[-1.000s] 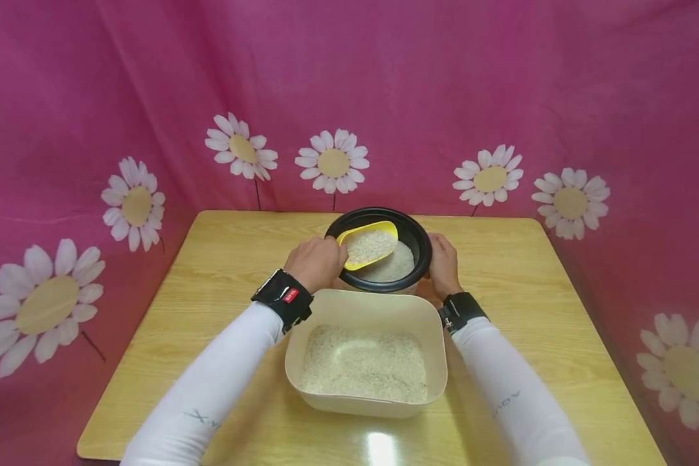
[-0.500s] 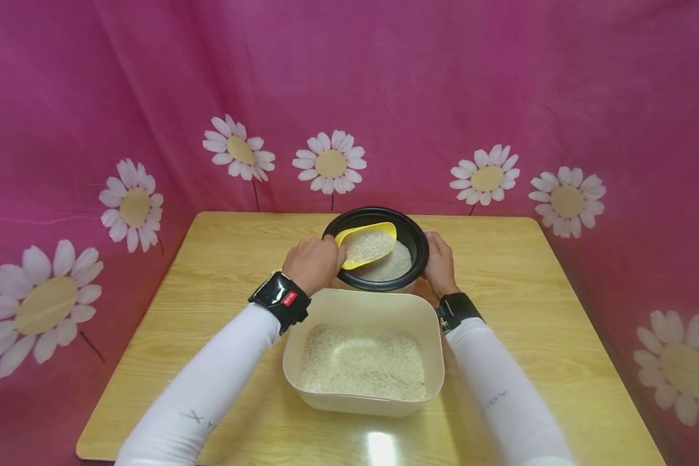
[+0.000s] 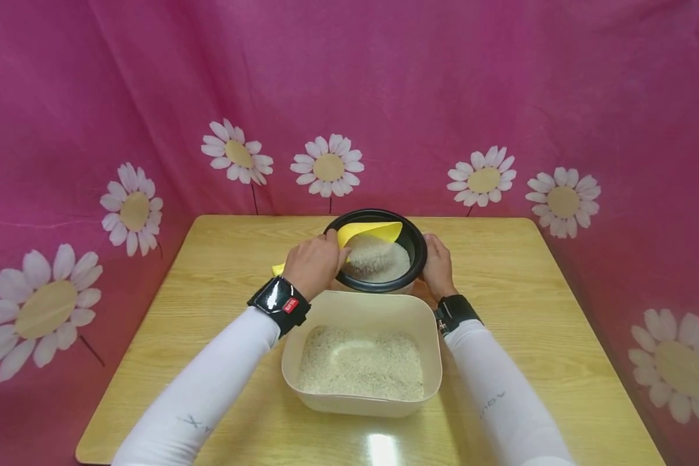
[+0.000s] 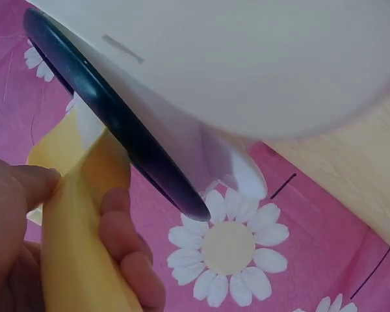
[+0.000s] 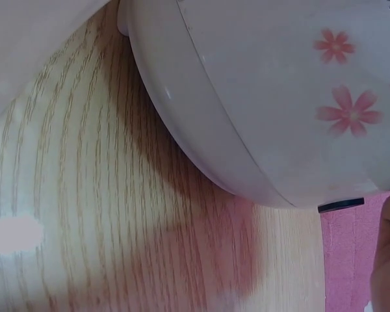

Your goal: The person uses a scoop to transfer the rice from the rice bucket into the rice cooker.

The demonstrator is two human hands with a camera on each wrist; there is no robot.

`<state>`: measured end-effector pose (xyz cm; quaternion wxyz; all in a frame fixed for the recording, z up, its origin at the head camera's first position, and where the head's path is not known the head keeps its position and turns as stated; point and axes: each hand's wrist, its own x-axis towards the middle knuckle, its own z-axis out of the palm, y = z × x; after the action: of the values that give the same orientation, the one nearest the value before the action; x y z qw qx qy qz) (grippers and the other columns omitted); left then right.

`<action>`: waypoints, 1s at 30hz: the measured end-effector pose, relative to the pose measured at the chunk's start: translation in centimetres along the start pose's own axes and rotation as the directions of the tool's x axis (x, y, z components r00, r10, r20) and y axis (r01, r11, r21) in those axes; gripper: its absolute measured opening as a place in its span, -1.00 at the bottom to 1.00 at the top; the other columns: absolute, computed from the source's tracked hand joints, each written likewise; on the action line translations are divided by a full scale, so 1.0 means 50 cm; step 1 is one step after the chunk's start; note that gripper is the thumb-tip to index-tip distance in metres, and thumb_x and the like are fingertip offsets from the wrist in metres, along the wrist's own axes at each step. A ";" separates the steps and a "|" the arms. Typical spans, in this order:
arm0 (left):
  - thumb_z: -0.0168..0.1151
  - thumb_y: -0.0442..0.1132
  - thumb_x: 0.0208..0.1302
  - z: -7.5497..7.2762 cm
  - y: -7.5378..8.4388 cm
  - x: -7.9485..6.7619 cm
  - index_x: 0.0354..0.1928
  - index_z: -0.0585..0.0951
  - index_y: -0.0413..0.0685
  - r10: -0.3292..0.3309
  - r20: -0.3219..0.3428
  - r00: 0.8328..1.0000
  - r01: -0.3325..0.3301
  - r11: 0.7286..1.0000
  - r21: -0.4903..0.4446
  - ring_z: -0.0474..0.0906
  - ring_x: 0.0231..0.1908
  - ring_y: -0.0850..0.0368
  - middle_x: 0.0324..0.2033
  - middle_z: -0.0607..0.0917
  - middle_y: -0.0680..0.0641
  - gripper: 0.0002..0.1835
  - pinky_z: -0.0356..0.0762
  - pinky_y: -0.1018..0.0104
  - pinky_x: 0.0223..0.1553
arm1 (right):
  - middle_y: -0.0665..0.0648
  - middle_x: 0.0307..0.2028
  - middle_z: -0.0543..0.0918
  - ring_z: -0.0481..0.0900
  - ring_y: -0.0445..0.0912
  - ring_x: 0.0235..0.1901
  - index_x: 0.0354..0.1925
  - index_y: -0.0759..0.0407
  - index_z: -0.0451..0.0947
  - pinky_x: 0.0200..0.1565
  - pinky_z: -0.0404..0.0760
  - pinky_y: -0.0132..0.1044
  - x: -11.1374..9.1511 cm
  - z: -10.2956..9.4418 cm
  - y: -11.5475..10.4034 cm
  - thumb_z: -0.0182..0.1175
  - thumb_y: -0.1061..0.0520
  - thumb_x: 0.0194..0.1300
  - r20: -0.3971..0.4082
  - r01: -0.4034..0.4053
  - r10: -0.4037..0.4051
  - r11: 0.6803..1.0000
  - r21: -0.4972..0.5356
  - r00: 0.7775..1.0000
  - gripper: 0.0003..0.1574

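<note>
My left hand (image 3: 314,262) grips the handle of a yellow scoop (image 3: 378,230) at the left rim of a rice cooker (image 3: 378,287). The scoop is tipped over, and rice (image 3: 393,262) falls from it onto the white rice inside. In the left wrist view, thumb and fingers wrap the scoop handle (image 4: 78,247) beside the black rim (image 4: 110,104). On the opposite side, my right hand (image 3: 439,265) holds the cooker's side; its fingertips are hidden. The right wrist view shows the white cooker body (image 5: 266,97) with pink flowers.
A cream plastic bin (image 3: 373,406) partly filled with grains of rice (image 3: 361,369) stands in front of the cooker, between my forearms. Both stand on a wooden table (image 3: 512,310). A pink cloth (image 3: 384,77) with daisies hangs behind and on both sides.
The scoop lay level and full of rice before. My left hand has turned it over, and its rice is now spilling into the cooker. The right hand keeps its place.
</note>
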<state>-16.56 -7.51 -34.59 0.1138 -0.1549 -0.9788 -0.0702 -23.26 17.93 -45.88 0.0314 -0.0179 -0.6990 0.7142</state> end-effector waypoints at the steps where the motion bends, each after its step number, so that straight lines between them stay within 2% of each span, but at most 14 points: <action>1: 0.15 0.02 0.53 0.001 -0.001 -0.001 -0.16 0.51 -0.29 0.007 -0.021 1.000 -0.007 1.000 0.009 0.69 -0.53 -0.12 -0.54 0.62 -0.13 -0.58 0.61 0.08 -0.55 | -0.05 -0.32 0.59 0.57 -0.33 -0.44 -0.01 -0.02 0.54 -0.35 0.61 -0.50 -0.001 0.001 0.000 -0.18 -0.02 0.69 0.000 0.003 -0.003 1.000 -0.003 1.000 -0.66; 4: 0.21 0.01 0.49 0.002 -0.004 -0.004 -0.16 0.51 -0.27 0.021 -0.067 0.998 -0.019 0.999 0.027 0.69 -0.49 -0.12 -0.51 0.63 -0.14 -0.59 0.64 0.06 -0.51 | -0.07 -0.33 0.61 0.56 -0.34 -0.42 0.04 0.09 0.55 -0.33 0.60 -0.50 -0.003 0.003 -0.001 -0.18 0.00 0.69 -0.005 0.017 -0.017 1.000 -0.015 1.000 -0.63; 8: 0.23 0.00 0.48 -0.001 -0.009 -0.008 -0.14 0.50 -0.26 0.029 -0.086 0.996 -0.027 0.999 0.031 0.66 -0.48 -0.09 -0.48 0.61 -0.14 -0.61 0.64 0.09 -0.48 | -0.13 -0.35 0.61 0.56 -0.35 -0.41 0.09 0.22 0.53 -0.33 0.59 -0.51 -0.006 0.004 -0.005 -0.18 0.03 0.69 -0.012 0.029 -0.030 0.999 -0.025 0.999 -0.59; 14: 0.25 -0.04 0.46 -0.004 -0.016 -0.015 -0.14 0.50 -0.26 0.048 -0.116 0.992 -0.044 0.998 0.038 0.59 -0.51 -0.03 -0.49 0.60 -0.13 -0.64 0.63 0.14 -0.48 | -0.11 -0.35 0.61 0.56 -0.33 -0.43 0.07 0.15 0.54 -0.36 0.60 -0.50 -0.007 0.006 -0.010 -0.19 0.03 0.69 -0.009 0.023 -0.023 0.999 -0.036 1.000 -0.61; 18: 0.21 -0.04 0.48 -0.005 -0.019 -0.019 -0.19 0.52 -0.25 0.046 -0.129 0.991 -0.043 0.999 0.023 0.52 -0.58 0.02 -0.56 0.53 -0.08 -0.65 0.49 0.23 -0.57 | -0.10 -0.36 0.60 0.55 -0.34 -0.45 0.04 0.15 0.54 -0.37 0.57 -0.50 -0.007 0.005 -0.008 -0.19 0.03 0.69 -0.015 0.022 -0.023 0.999 -0.041 1.000 -0.62; 22: 0.11 0.00 0.52 -0.012 -0.020 -0.027 -0.26 0.54 -0.22 -0.006 -0.080 0.997 0.003 0.999 -0.039 0.41 -0.69 0.06 -0.66 0.42 -0.02 -0.62 0.24 0.34 -0.66 | -0.13 -0.36 0.60 0.54 -0.35 -0.42 0.06 0.18 0.54 -0.34 0.57 -0.50 -0.005 0.004 -0.003 -0.18 0.03 0.68 -0.016 0.024 -0.024 0.999 -0.041 1.000 -0.61; 25: 0.08 0.02 0.53 -0.021 -0.019 -0.035 -0.28 0.55 -0.20 -0.032 -0.011 0.999 0.031 0.996 -0.085 0.38 -0.72 0.08 -0.68 0.43 -0.01 -0.61 0.16 0.38 -0.67 | -0.09 -0.34 0.59 0.54 -0.34 -0.42 0.05 0.13 0.53 -0.34 0.57 -0.49 -0.005 0.002 -0.003 -0.18 0.02 0.68 -0.010 0.022 -0.023 0.999 -0.048 1.000 -0.63; 30: 0.08 -0.02 0.52 -0.030 -0.016 -0.049 -0.34 0.55 -0.18 -0.010 0.045 0.999 0.015 0.993 -0.114 0.34 -0.74 0.12 -0.69 0.44 0.00 -0.63 0.13 0.41 -0.68 | -0.10 -0.37 0.59 0.54 -0.34 -0.43 0.03 0.11 0.54 -0.35 0.56 -0.50 -0.006 0.002 -0.007 -0.17 0.02 0.68 -0.015 0.031 -0.032 0.998 -0.046 0.999 -0.65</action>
<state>-14.22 -9.22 -33.83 0.0826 -0.1567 -0.9764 -0.1236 -22.98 17.80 -45.52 0.0479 -0.0132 -0.7150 0.6973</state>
